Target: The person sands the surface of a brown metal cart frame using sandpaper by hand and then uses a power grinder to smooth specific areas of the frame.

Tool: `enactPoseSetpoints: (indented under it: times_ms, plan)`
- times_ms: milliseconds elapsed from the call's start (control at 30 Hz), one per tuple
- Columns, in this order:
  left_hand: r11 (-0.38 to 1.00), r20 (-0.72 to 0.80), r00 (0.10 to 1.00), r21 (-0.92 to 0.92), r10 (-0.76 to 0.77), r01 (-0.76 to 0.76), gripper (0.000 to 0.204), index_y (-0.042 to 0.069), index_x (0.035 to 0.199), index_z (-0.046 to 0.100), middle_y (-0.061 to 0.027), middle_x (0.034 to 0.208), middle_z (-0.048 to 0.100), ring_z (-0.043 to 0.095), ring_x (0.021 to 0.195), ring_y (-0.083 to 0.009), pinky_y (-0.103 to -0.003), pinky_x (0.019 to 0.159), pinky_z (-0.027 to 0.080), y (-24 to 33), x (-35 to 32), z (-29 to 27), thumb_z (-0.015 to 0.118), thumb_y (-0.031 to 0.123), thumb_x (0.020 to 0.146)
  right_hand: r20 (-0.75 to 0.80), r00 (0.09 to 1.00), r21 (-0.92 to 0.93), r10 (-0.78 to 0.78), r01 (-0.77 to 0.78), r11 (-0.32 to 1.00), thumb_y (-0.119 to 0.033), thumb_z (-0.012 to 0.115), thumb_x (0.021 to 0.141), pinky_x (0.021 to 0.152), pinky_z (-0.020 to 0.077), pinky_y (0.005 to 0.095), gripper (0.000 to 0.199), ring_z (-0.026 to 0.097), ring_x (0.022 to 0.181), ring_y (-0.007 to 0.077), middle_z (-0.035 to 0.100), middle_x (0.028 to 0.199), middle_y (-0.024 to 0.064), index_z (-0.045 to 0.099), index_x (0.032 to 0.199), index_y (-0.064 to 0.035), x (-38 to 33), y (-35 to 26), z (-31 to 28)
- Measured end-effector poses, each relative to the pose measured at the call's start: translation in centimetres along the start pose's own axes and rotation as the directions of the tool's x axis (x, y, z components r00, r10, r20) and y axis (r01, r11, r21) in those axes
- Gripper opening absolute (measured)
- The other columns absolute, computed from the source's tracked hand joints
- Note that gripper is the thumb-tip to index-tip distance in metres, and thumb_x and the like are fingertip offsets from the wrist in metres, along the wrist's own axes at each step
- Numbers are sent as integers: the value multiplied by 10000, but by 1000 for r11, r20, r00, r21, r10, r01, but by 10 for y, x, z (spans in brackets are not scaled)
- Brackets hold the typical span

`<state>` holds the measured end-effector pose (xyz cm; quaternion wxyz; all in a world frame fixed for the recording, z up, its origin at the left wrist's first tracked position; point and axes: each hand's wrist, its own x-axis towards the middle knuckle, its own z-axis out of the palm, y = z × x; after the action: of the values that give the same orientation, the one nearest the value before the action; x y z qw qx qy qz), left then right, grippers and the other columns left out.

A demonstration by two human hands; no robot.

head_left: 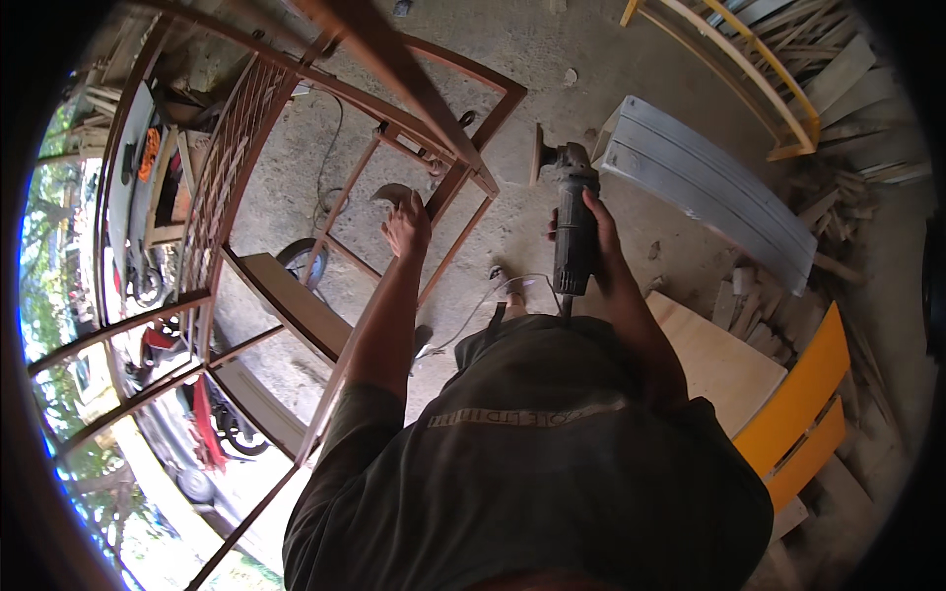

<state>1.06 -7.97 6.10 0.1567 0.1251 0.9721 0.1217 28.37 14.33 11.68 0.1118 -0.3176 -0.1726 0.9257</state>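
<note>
Holding a dark angle grinder [575, 227] in one hand and a thin curved piece [393, 191] in the other.
From where I stand, the grinder is in front of the body, the right grip [605, 236] wrapped around its casing; its long axis points away from the person, head at the far end, with the disc [537, 155] edge-on at the left. What counts is that side: the curved piece lies left of the disc, well apart, its edge apparently pinched by the left grip [407, 229], the hand nearer the brown metal frame [394, 74]. Farther out, a grey ribbed panel [709, 187] sits right of the grinder, and concrete floor [473, 241] shows between the hands.
</note>
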Motion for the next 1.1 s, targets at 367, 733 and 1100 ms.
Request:
enactPoseSetpoints:
  times_ms: [367, 733, 1100]
  plan:
    - [993, -4, 999, -113, 32, -32, 596, 142, 1355, 550, -159, 1399, 569, 445, 1374, -341, -602, 1174, 192, -3, -8, -2, 265, 549, 1026, 40, 995, -169, 93, -85, 982, -449, 660, 921, 629, 574, 368, 421, 675, 691, 252, 665, 846, 139, 567, 1065, -65, 8, 31, 63]
    - [991, -31, 997, -115, 66, -69, 624, 140, 1482, 462, -151, 1460, 517, 436, 1374, -366, -634, 1184, 122, -3, -8, 0, 223, 513, 1042, 83, 994, -248, 71, -48, 968, -481, 583, 953, 669, 562, 369, 465, 662, 723, 245, 654, 869, 141, 571, 1079, -33, 19, 34, 68]
    - [980, -77, 994, -176, 79, -91, 531, 40, 1259, 612, -171, 1419, 532, 481, 1327, -363, -678, 1158, 126, -2, -8, 1, 332, 427, 1028, 32, 999, -181, 40, -34, 983, -482, 619, 928, 623, 569, 375, 442, 672, 681, 257, 661, 806, 143, 579, 1005, -49, 21, 43, 77]
